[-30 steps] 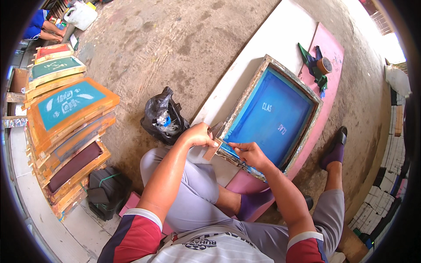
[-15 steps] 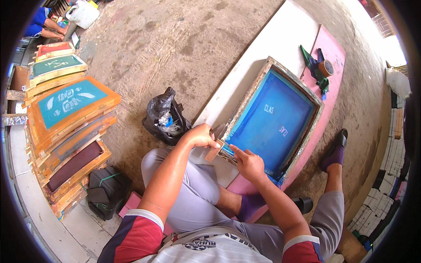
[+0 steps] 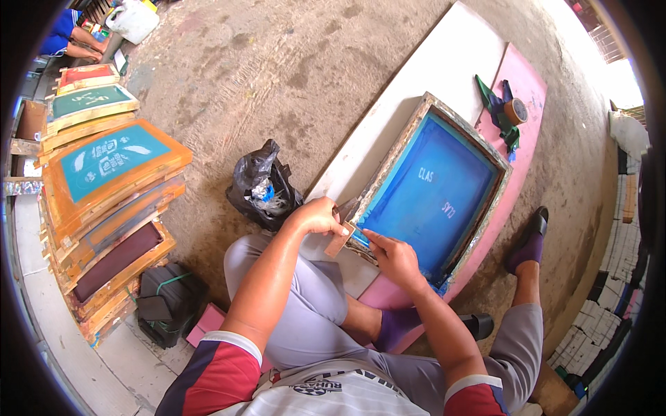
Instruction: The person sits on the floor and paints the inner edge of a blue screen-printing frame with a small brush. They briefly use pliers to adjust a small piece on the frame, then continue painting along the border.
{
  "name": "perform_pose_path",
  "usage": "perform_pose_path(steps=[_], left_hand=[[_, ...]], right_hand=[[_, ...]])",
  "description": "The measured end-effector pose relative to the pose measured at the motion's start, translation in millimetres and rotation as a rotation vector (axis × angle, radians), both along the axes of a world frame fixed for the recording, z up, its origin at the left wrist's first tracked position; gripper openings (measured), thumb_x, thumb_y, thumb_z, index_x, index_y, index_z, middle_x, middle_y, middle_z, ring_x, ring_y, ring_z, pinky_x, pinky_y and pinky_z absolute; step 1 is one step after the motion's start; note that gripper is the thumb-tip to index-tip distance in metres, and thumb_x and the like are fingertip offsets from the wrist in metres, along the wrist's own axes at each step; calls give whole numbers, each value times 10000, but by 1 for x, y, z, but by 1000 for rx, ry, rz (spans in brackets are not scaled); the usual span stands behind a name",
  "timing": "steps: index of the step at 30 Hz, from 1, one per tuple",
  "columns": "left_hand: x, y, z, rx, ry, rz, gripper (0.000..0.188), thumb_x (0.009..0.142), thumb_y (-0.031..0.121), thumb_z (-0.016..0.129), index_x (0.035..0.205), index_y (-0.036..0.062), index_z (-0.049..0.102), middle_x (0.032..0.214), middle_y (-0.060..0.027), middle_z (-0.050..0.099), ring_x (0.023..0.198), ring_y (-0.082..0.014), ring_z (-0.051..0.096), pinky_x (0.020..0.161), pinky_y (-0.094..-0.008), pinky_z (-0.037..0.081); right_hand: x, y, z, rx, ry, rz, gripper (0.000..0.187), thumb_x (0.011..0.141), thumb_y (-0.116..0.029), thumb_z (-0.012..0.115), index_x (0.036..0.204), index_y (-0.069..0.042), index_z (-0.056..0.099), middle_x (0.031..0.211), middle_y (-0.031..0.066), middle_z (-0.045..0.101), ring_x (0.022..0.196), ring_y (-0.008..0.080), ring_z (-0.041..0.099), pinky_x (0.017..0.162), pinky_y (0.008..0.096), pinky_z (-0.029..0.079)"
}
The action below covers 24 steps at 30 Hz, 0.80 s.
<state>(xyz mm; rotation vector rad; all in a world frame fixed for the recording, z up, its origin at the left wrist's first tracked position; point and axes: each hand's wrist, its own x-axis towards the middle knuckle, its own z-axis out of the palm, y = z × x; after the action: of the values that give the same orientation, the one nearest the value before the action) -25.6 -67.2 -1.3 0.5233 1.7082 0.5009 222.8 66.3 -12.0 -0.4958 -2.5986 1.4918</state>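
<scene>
A screen-printing frame (image 3: 470,125) with a worn wooden rim and blue mesh lies tilted in front of me, pale lettering on the mesh. At its near left corner my left hand (image 3: 323,218) is closed on a small brown wooden piece (image 3: 338,244) that looks like a squeegee; a darker part shows beyond my fingers. My right hand (image 3: 395,261) is over the frame's near edge with the index finger stretched out, its tip close to the wooden piece. Its other fingers are curled, and nothing shows in them. Whether the fingertip touches the piece is too small to tell.
Under the frame lie a white board (image 3: 444,52) and a pink board (image 3: 531,83), with stained cloths (image 3: 494,104) and a tape roll (image 3: 515,111). A black plastic bag (image 3: 251,173) sits left. Stacked screens (image 3: 173,156) stand farther left; another person's legs (image 3: 83,50) show beyond.
My right hand has shifted very slightly at the frame's near corner. My left hand keeps its hold on the wooden piece, and the frame stays in place.
</scene>
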Motion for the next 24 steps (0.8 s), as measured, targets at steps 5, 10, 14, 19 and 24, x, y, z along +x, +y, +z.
perform_pose_path(steps=[5,10,14,19,24], left_hand=[[0,-2,6,-8,-9,6,421,707,241,959,928,12,683,790,-74,713,647,-169,686,618,-332,539],[-1,3,13,-15,12,-23,463,706,244,962,979,-8,686,844,-87,723,698,-174,705,658,-342,553],[2,-2,10,0,61,-24,514,700,256,965,1034,-33,702,868,-123,743,728,-193,713,689,-351,560],[3,-2,7,11,120,-22,518,648,335,979,967,6,737,934,-191,785,862,-301,760,810,-398,587],[6,-6,-7,30,120,9,539,634,349,988,972,5,746,967,-206,789,916,-318,770,855,-408,586]], right_hand=[[-4,34,21,-1409,-536,-142,375,1106,-211,597,1464,-117,659,979,88,766,749,188,697,701,335,556],[5,3,40,-455,-401,-208,424,1077,-213,601,1490,-121,624,935,153,729,825,317,747,761,457,579],[-4,-16,68,167,-331,-119,427,1042,-212,626,1467,-195,653,890,220,696,779,420,725,713,528,576],[-10,-30,72,197,-419,-125,430,1030,-187,622,1454,-244,661,921,233,700,808,459,713,745,565,571],[-16,-36,79,273,-475,-95,452,1024,-180,614,1472,-237,639,932,235,702,777,460,715,716,556,578]])
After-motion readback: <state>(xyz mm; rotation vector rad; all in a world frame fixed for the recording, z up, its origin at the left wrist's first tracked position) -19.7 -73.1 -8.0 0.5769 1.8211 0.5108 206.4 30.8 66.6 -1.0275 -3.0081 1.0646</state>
